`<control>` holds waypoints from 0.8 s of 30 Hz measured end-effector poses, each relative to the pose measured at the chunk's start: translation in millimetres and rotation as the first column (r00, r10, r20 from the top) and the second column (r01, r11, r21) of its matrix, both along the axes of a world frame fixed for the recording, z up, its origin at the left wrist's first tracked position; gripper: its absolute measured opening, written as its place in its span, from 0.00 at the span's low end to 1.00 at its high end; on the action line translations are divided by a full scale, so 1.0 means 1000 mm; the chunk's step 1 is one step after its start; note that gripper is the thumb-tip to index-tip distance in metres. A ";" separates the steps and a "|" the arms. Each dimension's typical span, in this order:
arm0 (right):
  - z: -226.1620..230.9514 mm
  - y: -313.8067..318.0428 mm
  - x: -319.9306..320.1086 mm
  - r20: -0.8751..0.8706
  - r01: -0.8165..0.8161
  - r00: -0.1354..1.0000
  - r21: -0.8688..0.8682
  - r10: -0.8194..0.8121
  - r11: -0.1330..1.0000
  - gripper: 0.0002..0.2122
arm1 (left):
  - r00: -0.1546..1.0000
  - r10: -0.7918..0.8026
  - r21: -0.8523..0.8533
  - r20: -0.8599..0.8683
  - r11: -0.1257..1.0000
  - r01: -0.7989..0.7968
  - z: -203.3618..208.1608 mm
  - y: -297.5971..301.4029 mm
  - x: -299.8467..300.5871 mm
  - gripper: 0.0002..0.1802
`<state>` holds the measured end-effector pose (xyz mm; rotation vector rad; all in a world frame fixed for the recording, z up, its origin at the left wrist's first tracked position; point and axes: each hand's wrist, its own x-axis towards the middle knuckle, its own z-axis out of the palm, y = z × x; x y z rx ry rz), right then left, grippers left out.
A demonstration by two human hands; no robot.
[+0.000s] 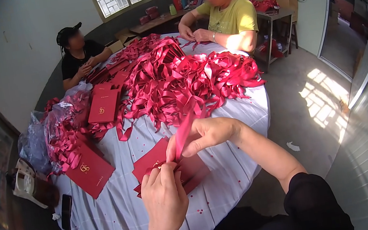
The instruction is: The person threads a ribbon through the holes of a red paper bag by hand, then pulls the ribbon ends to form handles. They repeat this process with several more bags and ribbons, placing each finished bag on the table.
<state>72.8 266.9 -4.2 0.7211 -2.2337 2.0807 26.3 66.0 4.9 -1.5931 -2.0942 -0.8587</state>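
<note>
Near the front of the round table, a few flat red paper pieces [150,157] with gold print lie stacked under my hands. My left hand [164,197] is closed, its fingertips pinching the upper edge of a red paper piece beside a ribbon. Just above it, my right hand [209,135] is closed on a red satin ribbon [183,135], which rises between thumb and fingers and blurs at its top. The ribbon's lower end is hidden by my fingers. Another red printed piece [90,170] lies to the left.
A large heap of red ribbons [178,79] covers the table's middle. Clear plastic bags [36,140], a phone [67,213] and a tote bag [26,183] are at the left edge. Two co-workers sit across, a person in black [76,59] and one in yellow-green [230,13].
</note>
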 end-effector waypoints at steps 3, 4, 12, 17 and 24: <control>0.001 -0.002 -0.002 -0.013 0.049 0.999 0.010 -0.049 0.999 0.09 | 1.000 0.003 0.010 -0.003 1.000 -0.003 0.000 0.001 0.000 0.07; 0.002 -0.003 -0.002 -0.028 0.085 0.996 0.025 -0.084 0.996 0.09 | 1.000 0.007 0.016 -0.011 1.000 -0.006 0.000 0.001 0.000 0.07; -0.006 -0.052 -0.003 -0.216 0.575 0.806 0.070 -0.551 0.815 0.05 | 0.997 0.023 0.054 -0.074 0.998 -0.019 -0.008 -0.002 -0.008 0.10; -0.017 -0.070 -0.016 -0.283 0.724 0.652 -0.043 -0.703 0.689 0.04 | 0.994 -0.105 -0.043 -0.024 0.994 0.104 0.005 -0.016 -0.020 0.15; -0.006 -0.067 -0.031 -0.257 0.732 0.651 -0.035 -0.714 0.680 0.05 | 0.944 0.138 0.277 0.301 0.934 -0.225 0.019 -0.069 -0.056 0.09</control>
